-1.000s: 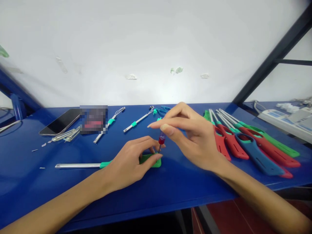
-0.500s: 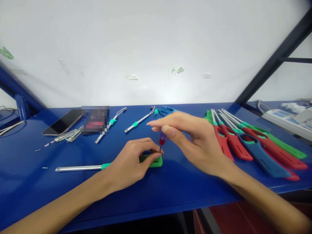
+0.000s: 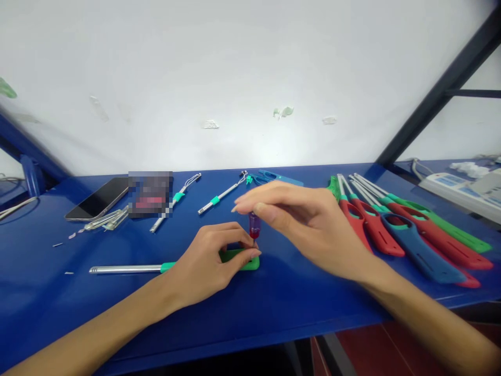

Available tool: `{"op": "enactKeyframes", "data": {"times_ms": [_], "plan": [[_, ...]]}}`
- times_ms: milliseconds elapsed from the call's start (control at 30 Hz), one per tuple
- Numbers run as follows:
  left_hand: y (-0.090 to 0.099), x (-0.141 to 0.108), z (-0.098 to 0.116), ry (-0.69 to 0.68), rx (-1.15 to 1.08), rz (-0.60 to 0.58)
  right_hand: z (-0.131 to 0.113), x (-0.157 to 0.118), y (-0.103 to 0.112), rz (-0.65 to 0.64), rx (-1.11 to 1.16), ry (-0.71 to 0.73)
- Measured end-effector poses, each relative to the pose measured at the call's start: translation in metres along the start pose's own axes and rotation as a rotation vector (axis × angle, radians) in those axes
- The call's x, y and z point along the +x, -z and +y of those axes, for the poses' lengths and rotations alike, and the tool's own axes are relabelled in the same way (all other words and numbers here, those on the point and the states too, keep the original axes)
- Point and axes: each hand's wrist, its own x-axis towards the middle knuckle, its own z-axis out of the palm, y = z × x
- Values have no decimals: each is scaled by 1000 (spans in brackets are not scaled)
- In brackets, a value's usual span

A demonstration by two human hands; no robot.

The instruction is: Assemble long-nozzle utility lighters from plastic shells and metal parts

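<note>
A green lighter (image 3: 250, 263) with a long silver tube lies flat on the blue table (image 3: 164, 329), its tube pointing left. My left hand (image 3: 213, 261) is closed round its handle, thumb and fingertips near the handle's right end, covering much of it. A small screwdriver (image 3: 254, 225) with a purple and red handle stands upright, its tip at that end beside my left fingertips. My right hand (image 3: 313, 224) holds the top of the screwdriver between thumb and fingers from above.
Several red, blue and green lighters (image 3: 422, 250) lie at the right. Behind are two silver tubes with wires (image 3: 219, 198) and blue casing parts (image 3: 274, 177). A phone (image 3: 97, 198), a blurred dark packet (image 3: 151, 193) and clear pieces (image 3: 105, 219) lie left. A power strip (image 3: 454, 190) is far right.
The screwdriver has gone from slightly tilted to upright, and my right hand has shifted a little left, its fingers now over the handle's top. The view has moved slightly.
</note>
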Motion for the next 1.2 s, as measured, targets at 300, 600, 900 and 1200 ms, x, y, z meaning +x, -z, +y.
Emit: {"op": "enactKeyframes", "data": {"times_ms": [300, 600, 900, 1200], "plan": [[0, -1, -4, -15, -15, 0, -1, -3, -2, 13, 30, -24], [2, -1, -2, -12, -1, -25, -7, 1, 12, -209, 38, -29], [1, -3, -5, -32, -2, -40, -1, -3, 1, 3, -233, 123], [1, -3, -3, -39, 0, -42, -2, -4, 6, -62, -179, 91]]}}
